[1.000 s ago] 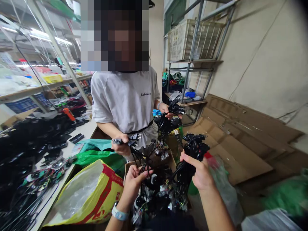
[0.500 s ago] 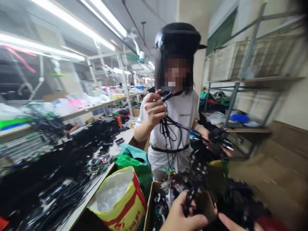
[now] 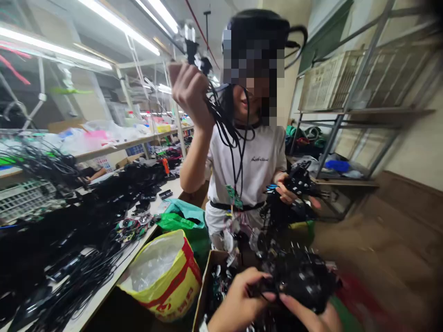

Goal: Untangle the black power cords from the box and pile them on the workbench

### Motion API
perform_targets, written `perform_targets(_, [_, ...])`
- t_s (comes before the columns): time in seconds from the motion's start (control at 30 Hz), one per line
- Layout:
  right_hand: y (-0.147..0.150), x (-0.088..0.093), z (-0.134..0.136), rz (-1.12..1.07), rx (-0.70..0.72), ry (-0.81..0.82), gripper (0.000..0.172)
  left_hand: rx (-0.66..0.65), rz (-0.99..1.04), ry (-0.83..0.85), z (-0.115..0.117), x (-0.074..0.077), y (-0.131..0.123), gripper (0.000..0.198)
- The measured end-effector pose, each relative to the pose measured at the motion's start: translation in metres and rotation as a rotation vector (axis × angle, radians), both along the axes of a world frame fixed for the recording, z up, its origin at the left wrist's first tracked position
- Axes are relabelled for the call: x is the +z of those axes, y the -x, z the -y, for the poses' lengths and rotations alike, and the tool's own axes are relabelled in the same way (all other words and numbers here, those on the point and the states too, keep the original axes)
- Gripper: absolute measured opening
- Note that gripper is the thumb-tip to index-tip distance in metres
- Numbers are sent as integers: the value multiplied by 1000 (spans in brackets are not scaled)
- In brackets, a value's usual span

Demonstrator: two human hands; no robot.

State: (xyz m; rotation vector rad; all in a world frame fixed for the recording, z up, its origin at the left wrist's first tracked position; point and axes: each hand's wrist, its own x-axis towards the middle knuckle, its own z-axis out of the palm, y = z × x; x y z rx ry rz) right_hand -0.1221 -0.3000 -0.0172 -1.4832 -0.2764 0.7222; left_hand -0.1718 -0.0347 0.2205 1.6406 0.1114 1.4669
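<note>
At the bottom centre, my left hand [image 3: 238, 297] is closed with thumb and fingers pinching a thin black cable end [image 3: 265, 288]. Opposite it, my right hand [image 3: 308, 313] has a fingertip touching the same black piece; its other fingers are partly hidden, and what they grip is unclear. Just above my right hand is a dark bundle of black parts [image 3: 304, 276], blurred. Beneath my hands stands a cardboard box [image 3: 201, 295] with small electronic parts. Facing me, a person [image 3: 242, 170] holds up looped black cables [image 3: 224, 124], from which green circuit boards [image 3: 234, 197] hang.
A yellow and red sack [image 3: 169, 295] with clear plastic inside stands left of the box. Beside it, a long workbench [image 3: 93, 299] carries heaped black cables and parts. Green bags [image 3: 180, 216] hang near its edge. On the right is a metal rack [image 3: 341, 122] with white crates.
The person's raised hand has lifted the cables higher and leftward, bringing the circuit boards up. My right hand has moved left to meet my left hand at the black piece.
</note>
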Motion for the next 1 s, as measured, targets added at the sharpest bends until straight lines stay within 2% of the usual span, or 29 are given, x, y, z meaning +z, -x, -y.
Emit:
perform_targets(0.07, [4, 7, -1, -107, -40, -68, 43, -49, -89, 155, 31, -59, 10, 63])
perform_targets(0.13, [6, 14, -2, -117, -62, -160, 42, -102, -190, 337, 68, -123, 29, 61])
perform_targets(0.2, [7, 19, -5, -107, -60, -209, 40, -156, -295, 498, 101, -177, 52, 55])
perform_targets(0.23, [6, 21, -6, -112, -53, -215, 39, -185, -351, 568, 114, -198, 63, 52])
perform_targets(0.3, [6, 26, -9, -118, -45, -221, 38, -231, -446, 688, 129, -222, 81, 41])
perform_targets(0.33, [5, 29, -10, -111, -38, -226, 36, -240, -470, 732, 133, -228, 87, 37])
perform_targets(0.4, [5, 34, -11, -79, -17, -246, 30, -236, -476, 773, 134, -228, 93, 31])
perform_targets(0.53, [0, 44, -6, -13, -11, -283, 21, -182, -415, 797, 125, -215, 98, 30])
perform_targets(0.73, [-14, 76, 11, 177, -137, -339, 18, -19, -232, 813, 93, -202, 122, 34])
perform_targets(0.83, [-17, 94, 16, 176, -214, -385, 18, 29, -194, 796, 77, -198, 136, 33])
perform_targets(0.93, [-13, 103, 13, 214, -266, -403, 19, -8, -220, 788, 69, -201, 140, 28])
perform_targets(1.0, [-3, 101, 4, 269, -248, -386, 19, -73, -237, 812, 71, -204, 138, 27])
